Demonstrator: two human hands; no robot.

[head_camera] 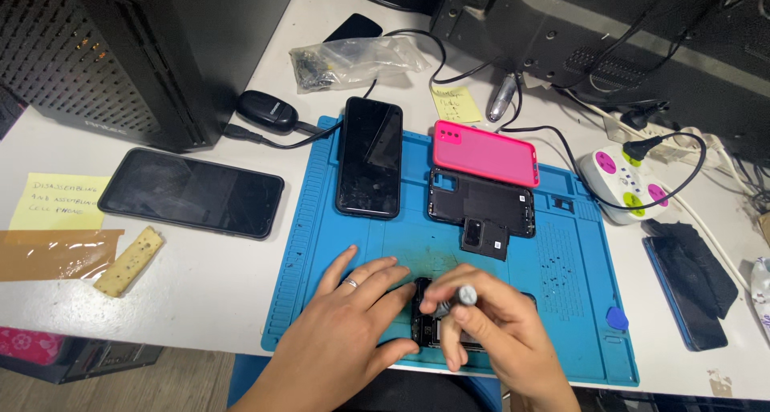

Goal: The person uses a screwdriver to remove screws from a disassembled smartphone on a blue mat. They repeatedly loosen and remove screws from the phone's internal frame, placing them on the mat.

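Note:
My left hand, with a ring on one finger, lies flat on the blue work mat and steadies an opened black phone body near the mat's front edge. My right hand grips a small screwdriver with a grey handle, its tip pointing down onto the phone body. Most of that phone is hidden under both hands. Further back on the mat lie a black phone face up, a pink phone case, a black back cover and a small black camera-area part.
Another black phone lies on the white table at left, by a yellow note and a sponge piece. A computer tower stands back left. A power strip, cables, a bag of parts and dark cloths lie around.

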